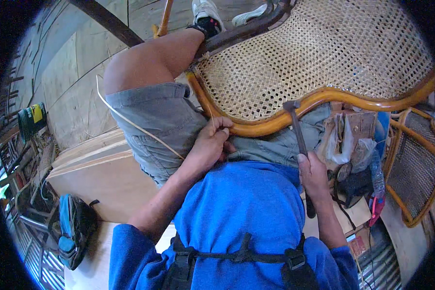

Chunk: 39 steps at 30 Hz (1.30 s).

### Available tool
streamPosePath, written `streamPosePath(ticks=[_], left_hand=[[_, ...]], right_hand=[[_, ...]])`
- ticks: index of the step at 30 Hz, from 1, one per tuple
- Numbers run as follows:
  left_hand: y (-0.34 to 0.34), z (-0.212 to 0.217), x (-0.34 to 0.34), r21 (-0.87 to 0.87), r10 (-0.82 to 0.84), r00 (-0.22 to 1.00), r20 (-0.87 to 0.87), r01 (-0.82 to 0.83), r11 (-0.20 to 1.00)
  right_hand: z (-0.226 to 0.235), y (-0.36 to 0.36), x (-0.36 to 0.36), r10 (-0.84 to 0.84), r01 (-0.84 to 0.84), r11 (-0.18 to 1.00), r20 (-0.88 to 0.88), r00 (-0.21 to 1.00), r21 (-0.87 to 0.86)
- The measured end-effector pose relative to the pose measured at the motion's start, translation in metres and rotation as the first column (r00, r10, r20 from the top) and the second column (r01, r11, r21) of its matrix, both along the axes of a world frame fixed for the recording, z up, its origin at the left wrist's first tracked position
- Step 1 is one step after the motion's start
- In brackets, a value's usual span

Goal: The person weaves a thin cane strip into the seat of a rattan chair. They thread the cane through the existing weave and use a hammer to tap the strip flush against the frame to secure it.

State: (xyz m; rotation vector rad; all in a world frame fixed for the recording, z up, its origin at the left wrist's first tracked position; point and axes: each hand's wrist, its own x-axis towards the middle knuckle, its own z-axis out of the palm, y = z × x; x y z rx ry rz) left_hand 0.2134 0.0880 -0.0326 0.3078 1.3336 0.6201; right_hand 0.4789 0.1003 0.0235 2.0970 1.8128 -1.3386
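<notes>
Woven cane panel (pixel 285 67), set in a curved wooden rim (pixel 263 129), lies beyond and partly over the wearer's gray shorts (pixel 169 113). Through my remote feed I see the left hand (pixel 210 144) at the rim's lower-left bend, fingers curled together; I cannot tell what they pinch. The right hand (pixel 315 176) wraps its fingers around a hammer (pixel 299 137), head against the panel's lower edge in view.

I see a framed panel (pixel 256 82) over the person's lap (pixel 270 151), a hammer (pixel 298 134) in the right hand (pixel 315 176), a backpack (pixel 71 232) at left, another framed panel (pixel 413 166) beyond a bottle (pixel 377 169) at right.
</notes>
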Motion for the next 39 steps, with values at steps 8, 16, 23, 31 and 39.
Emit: streamPosePath(ticks=[8, 16, 23, 31, 39], left_hand=[[0.002, 0.002, 0.001, -0.024, -0.012, 1.0, -0.022, 0.012, 1.0], [0.0, -0.005, 0.001, -0.001, 0.024, 1.0, -0.011, -0.024, 1.0], [-0.002, -0.005, 0.0, -0.007, 0.026, 1.0, 0.01, -0.026, 1.0], [-0.009, -0.008, 0.008, 0.364, -0.188, 0.908, -0.373, 0.33, 0.871], [0.048, 0.021, 0.051, 0.403, -0.158, 0.443, -0.882, 0.885, 0.233]], right_hand=[[0.006, 0.001, -0.005, 0.048, -0.053, 0.995, 0.06, 0.997, 0.079], [0.009, 0.001, -0.006, 0.026, -0.031, 0.999, 0.097, 0.995, 0.044], [0.011, 0.006, -0.005, -0.045, 0.044, 0.997, 0.014, 0.999, 0.066], [0.014, 0.009, -0.006, -0.04, 0.039, 0.995, 0.009, 0.999, 0.091], [0.003, 0.0, 0.02, -0.137, 0.165, 0.967, -0.149, 0.979, 0.194]])
